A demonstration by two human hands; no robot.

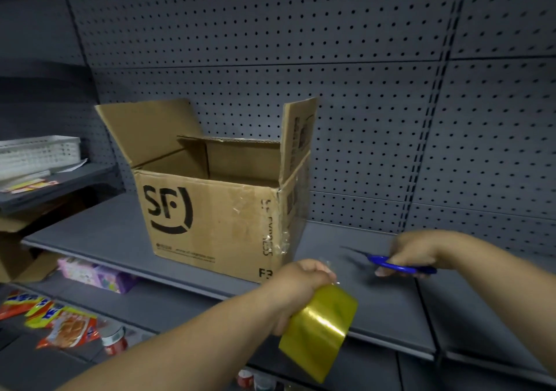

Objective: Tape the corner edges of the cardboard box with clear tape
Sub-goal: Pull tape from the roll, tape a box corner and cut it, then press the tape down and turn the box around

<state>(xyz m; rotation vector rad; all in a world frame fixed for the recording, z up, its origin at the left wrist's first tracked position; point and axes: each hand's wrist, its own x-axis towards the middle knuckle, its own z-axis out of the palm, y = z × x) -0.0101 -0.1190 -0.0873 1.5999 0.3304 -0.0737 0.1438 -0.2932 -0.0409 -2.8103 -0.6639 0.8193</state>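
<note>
Dim bluish light, glare on tape roll [319, 327] (scissors [388, 263] motion-blurred, edges bowed).

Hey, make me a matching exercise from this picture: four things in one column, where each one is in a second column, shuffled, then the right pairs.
1. cardboard box
2. tape roll
3. scissors
4. white basket

A. held in the right hand
B. far left, on the higher shelf
C. on the grey shelf, flaps open
D. gripped in the left hand

Pairs: 1-C, 2-D, 3-A, 4-B
</note>
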